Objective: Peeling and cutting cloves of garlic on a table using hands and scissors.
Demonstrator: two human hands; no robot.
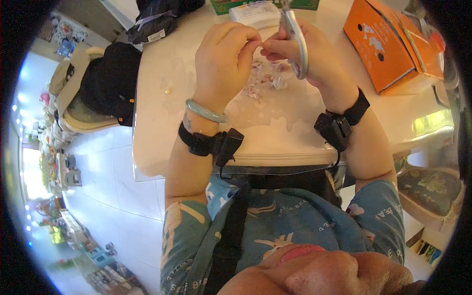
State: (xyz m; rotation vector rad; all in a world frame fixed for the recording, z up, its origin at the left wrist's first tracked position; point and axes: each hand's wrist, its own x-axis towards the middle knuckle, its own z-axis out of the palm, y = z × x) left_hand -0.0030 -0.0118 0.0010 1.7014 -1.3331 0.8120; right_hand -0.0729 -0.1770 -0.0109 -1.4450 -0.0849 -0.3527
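Stretching across the middle, the pale tabletop (pixel 196 123) carries everything at work, its surface marked by wet-looking patches. Past its left edge stands a cream chair (pixel 65 101) with a black cloth item (pixel 109 78) over it. An orange box (pixel 381 51) sits tilted in view toward the far right, and a dark bag (pixel 157 22) lies at the far left corner. Over the tabletop, the left hand (pixel 223 61) is narrow, thumb and forefinger drawn together; whether they grip anything I cannot tell. The right hand (pixel 319 54) holds silver scissors (pixel 302 56), their handle hanging along the fingers and blades pointing away, while its thumb and fingertip meet the left fingertips. A white packet (pixel 255 14) lies just beyond both hands. A pale green bracelet (pixel 205 112) circles the left wrist. Below the fingertips, papery scraps (pixel 252 92) lie scattered, and a small yellowish piece (pixel 168 91) rests well apart, to their left
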